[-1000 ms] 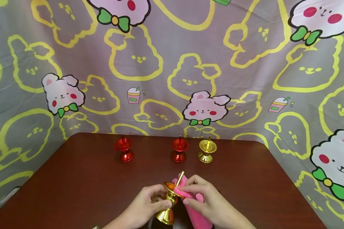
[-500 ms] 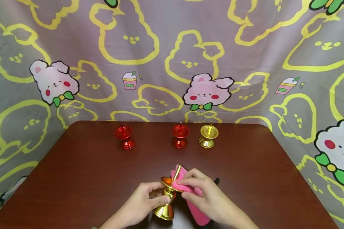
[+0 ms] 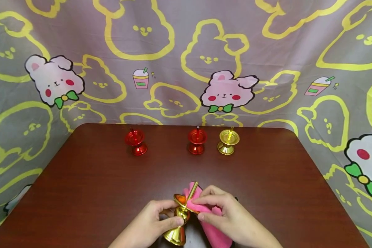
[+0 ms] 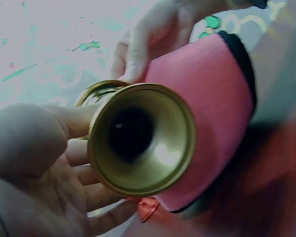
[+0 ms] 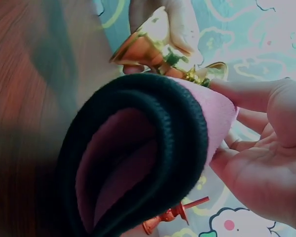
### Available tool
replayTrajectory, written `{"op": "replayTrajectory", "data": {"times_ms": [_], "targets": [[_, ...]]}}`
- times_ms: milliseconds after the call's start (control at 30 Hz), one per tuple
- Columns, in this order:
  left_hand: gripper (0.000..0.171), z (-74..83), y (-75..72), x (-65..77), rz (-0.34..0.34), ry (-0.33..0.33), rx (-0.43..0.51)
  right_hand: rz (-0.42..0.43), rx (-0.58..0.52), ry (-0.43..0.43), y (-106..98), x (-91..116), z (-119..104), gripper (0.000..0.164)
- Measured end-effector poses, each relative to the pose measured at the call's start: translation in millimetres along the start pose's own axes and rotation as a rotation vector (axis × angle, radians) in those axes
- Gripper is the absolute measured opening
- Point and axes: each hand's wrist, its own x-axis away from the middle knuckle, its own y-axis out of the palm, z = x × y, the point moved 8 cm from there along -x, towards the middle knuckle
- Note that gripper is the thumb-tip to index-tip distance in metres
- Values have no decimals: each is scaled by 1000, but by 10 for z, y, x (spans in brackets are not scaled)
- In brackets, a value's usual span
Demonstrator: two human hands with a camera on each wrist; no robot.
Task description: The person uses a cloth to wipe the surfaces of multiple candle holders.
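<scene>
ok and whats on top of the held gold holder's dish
A spike juts from the dish, and pink cloth, held by the right hand, covers part of its right side. What lies under the cloth is hidden.

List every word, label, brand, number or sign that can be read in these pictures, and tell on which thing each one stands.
None can be read in any view.
Held gold stand, pink cloth: no lettering shows.
Left red stand, right red stand, back gold stand: none seen; too small to exclude fine marks.
Patterned backdrop: drawings only; the green patches on its printed cups are too small to read, if lettered.
</scene>
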Motion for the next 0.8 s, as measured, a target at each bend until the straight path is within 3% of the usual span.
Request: {"op": "replayTrajectory", "data": {"times_ms": [167, 300, 400, 567, 800], "targets": [[18, 38, -35, 52, -19, 45, -52, -33, -51, 70, 47, -3, 23, 27], [23, 61, -72, 49, 3, 81, -39, -2, -33, 13, 56, -36, 1, 26], [23, 31, -85, 19, 41, 47, -47, 27, -6, -10, 52, -57, 7, 26], [22, 5, -98, -49, 101, 14, -84, 88, 22, 54, 14, -103, 57, 26], [29, 21, -165, -157, 241, 37, -265, 166, 70, 58, -35, -180, 87, 24]]}}
